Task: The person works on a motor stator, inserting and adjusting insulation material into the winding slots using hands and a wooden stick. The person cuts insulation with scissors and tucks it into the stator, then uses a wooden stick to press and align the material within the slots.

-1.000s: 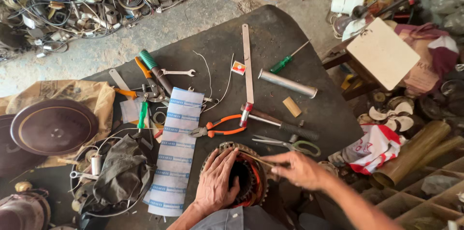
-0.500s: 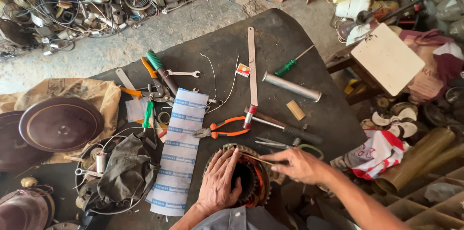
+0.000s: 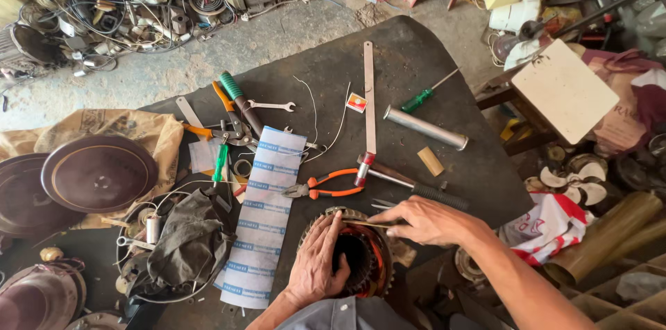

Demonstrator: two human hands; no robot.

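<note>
A round motor stator with copper windings sits at the near edge of the dark work table. My left hand lies flat over its left rim, fingers spread and pressing on it. My right hand pinches a thin wooden stick that points left across the top of the stator. Orange-handled pliers and a hammer lie just beyond the stator.
A long strip of white-and-blue insulating paper lies left of the stator. Screwdrivers, a spanner, a metal ruler and a steel tube are scattered on the table. A dark cloth, round covers and scrap surround it.
The view has shifted slightly. My right hand has moved a little left with the stick over the stator. My left hand stays on the rim.
</note>
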